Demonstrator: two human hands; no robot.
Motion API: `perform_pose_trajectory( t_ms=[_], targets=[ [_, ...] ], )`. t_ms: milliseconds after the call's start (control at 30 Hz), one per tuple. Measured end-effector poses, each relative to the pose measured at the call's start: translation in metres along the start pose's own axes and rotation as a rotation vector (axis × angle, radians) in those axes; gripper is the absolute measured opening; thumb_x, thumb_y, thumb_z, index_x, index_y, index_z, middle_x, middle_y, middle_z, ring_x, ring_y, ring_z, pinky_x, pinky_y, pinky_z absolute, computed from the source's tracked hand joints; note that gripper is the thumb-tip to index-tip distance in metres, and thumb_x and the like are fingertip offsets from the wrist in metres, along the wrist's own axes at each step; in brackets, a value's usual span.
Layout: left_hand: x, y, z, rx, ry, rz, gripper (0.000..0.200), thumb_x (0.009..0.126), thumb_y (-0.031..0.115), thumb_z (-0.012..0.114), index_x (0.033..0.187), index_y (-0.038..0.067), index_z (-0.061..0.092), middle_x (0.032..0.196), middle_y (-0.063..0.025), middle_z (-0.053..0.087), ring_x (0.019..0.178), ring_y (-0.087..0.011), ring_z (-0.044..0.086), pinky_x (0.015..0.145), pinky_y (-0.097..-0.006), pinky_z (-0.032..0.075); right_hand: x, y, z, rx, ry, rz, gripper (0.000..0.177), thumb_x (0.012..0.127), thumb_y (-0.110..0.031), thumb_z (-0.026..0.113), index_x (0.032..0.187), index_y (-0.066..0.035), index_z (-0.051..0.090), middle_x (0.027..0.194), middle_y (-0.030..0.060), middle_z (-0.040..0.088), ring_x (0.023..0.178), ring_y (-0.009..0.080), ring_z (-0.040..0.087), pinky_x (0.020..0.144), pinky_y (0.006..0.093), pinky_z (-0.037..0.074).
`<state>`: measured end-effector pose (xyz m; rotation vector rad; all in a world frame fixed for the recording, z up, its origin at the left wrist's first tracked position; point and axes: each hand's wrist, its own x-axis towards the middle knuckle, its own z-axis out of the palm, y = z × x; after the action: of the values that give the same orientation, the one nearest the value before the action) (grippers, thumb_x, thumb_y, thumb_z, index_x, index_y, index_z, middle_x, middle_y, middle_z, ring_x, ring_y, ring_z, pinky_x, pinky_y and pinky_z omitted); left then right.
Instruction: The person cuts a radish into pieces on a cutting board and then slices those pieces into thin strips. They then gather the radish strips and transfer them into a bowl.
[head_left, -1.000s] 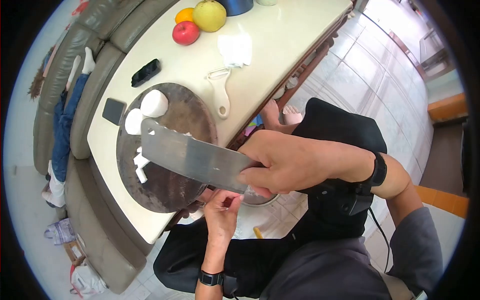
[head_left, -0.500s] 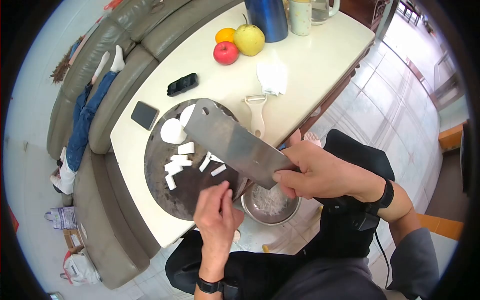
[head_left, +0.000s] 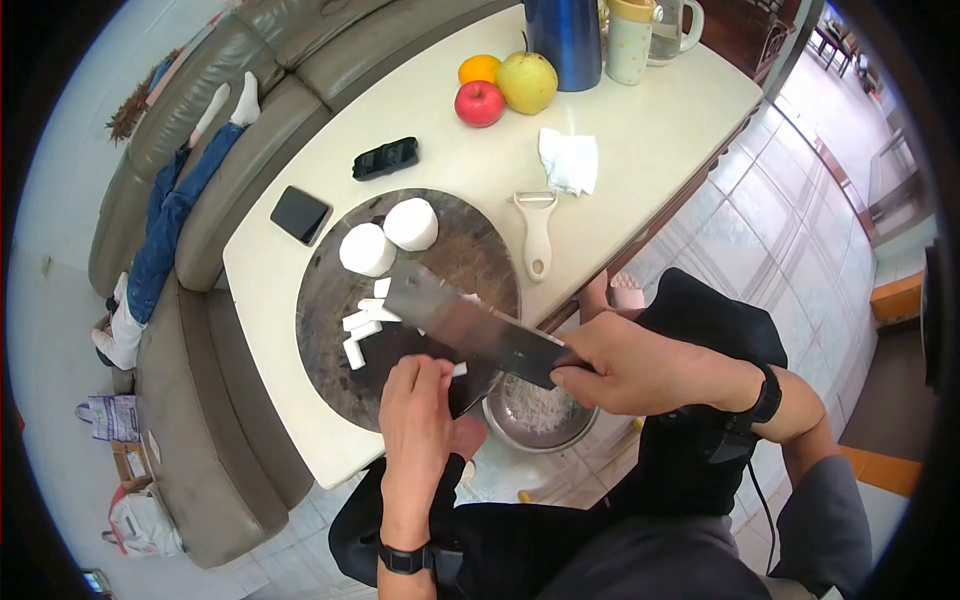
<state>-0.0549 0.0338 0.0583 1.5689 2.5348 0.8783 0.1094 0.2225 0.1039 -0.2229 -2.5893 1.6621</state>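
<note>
My right hand [head_left: 625,365] grips the handle of a wide cleaver [head_left: 470,325], its blade blurred and reaching left over the round cutting board [head_left: 330,300]. My left hand [head_left: 415,410] rests at the board's near edge with its fingers bent together, beside a small white piece [head_left: 459,369]; what lies under the fingertips is hidden. Several white cut pieces [head_left: 355,353] lie on the board left of the blade. Two thick white rounds [head_left: 411,224] sit toward its far side. Below the board's right edge, a metal bowl [head_left: 540,412] holds white shreds.
On the table [head_left: 270,350] are a phone [head_left: 300,215], a black object [head_left: 386,158], a peeler [head_left: 538,235], tissue [head_left: 569,160], a red apple [head_left: 480,104], an orange, a pear, a blue bottle [head_left: 563,45] and a cup. A person [head_left: 165,235] lies on the sofa.
The blade has dropped lower and nearer the board, uncovering the second white round. My left hand has moved up onto the board's near part. The view has shifted slightly.
</note>
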Motion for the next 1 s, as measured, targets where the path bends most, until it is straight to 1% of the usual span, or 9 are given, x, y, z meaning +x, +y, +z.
perform_pose_trajectory(
  t_ms=[33,100,200,333,400,500,600,900,1000],
  targets=[
    [-0.008,-0.001,-0.003,0.012,-0.001,-0.005,0.015,0.079,-0.007,0.060,0.093,-0.001,0.062,0.090,-0.0143,0.057,0.083,-0.0330,0.059,0.072,-0.0387,0.047,0.002,0.001,0.002,0.002,0.000,0.004,0.015,0.082,-0.009,0.057,0.077,0.006,0.056,0.063,0.0160,0.060,0.055,0.0283,0.060,0.053,0.0368,0.046],
    [-0.020,-0.004,-0.005,0.024,0.028,-0.008,0.017,0.077,-0.009,0.061,0.093,-0.002,0.063,0.091,-0.0147,0.058,0.084,-0.0337,0.059,0.072,-0.0395,0.048,0.007,0.002,0.008,-0.371,-0.096,-0.125,0.011,0.074,-0.007,0.060,0.076,0.003,0.058,0.064,0.0186,0.060,0.058,0.0345,0.062,0.054,0.0397,0.049],
    [-0.034,0.001,-0.002,0.070,0.119,0.038,0.020,0.074,-0.011,0.061,0.093,-0.003,0.064,0.092,-0.0161,0.059,0.084,-0.0352,0.059,0.073,-0.0409,0.048,0.016,-0.014,0.015,-0.614,-0.148,-0.202,0.011,0.068,-0.007,0.063,0.074,0.001,0.058,0.063,0.0174,0.060,0.057,0.0334,0.063,0.052,0.0406,0.050],
    [-0.044,0.000,0.007,0.149,0.113,0.159,0.022,0.070,-0.012,0.062,0.092,-0.007,0.064,0.096,-0.0195,0.060,0.084,-0.0368,0.059,0.074,-0.0423,0.049,0.021,-0.022,0.020,-0.576,-0.219,-0.256,0.014,0.066,-0.007,0.064,0.073,0.003,0.058,0.063,0.0165,0.060,0.057,0.0329,0.063,0.049,0.0397,0.049],
    [-0.049,-0.002,0.009,0.131,0.084,0.129,0.023,0.070,-0.012,0.062,0.093,-0.008,0.063,0.098,-0.0198,0.061,0.084,-0.0372,0.059,0.073,-0.0428,0.050,0.023,-0.024,0.024,-0.679,-0.266,-0.282,0.015,0.064,-0.006,0.065,0.073,0.005,0.058,0.062,0.0157,0.059,0.058,0.0318,0.064,0.047,0.0381,0.048],
    [-0.055,-0.005,0.014,0.174,0.077,0.149,0.021,0.079,-0.007,0.061,0.100,-0.010,0.060,0.102,-0.0200,0.061,0.087,-0.0372,0.060,0.072,-0.0436,0.047,0.026,-0.017,0.026,-0.689,-0.249,-0.370,0.019,0.067,-0.004,0.063,0.077,0.006,0.050,0.058,0.0122,0.053,0.046,0.0264,0.058,0.037,0.0361,0.041],
    [-0.054,-0.002,0.014,0.173,0.079,0.098,0.022,0.073,-0.011,0.064,0.094,-0.007,0.061,0.098,-0.0196,0.060,0.085,-0.0377,0.059,0.071,-0.0435,0.050,0.031,-0.022,0.021,-0.656,-0.351,-0.261,0.017,0.064,-0.004,0.064,0.073,0.009,0.058,0.061,0.0164,0.059,0.060,0.0296,0.065,0.047,0.0371,0.048],
    [-0.057,0.001,0.012,0.133,0.001,0.063,0.024,0.074,-0.010,0.065,0.098,-0.006,0.060,0.103,-0.0199,0.060,0.090,-0.0392,0.060,0.074,-0.0444,0.050,0.049,-0.028,0.016,-0.603,-0.474,-0.205,0.011,0.070,-0.006,0.064,0.071,0.005,0.061,0.069,0.0161,0.061,0.065,0.0312,0.066,0.051,0.0379,0.050],
    [-0.056,0.004,0.010,0.176,0.003,0.091,0.028,0.076,-0.009,0.065,0.103,-0.007,0.060,0.106,-0.0209,0.060,0.092,-0.0404,0.060,0.077,-0.0454,0.050,0.059,-0.022,0.025,-0.538,-0.470,-0.320,0.024,0.069,-0.006,0.063,0.082,0.012,0.054,0.062,0.0172,0.057,0.051,0.0257,0.062,0.041,0.0346,0.047]
  ],
)
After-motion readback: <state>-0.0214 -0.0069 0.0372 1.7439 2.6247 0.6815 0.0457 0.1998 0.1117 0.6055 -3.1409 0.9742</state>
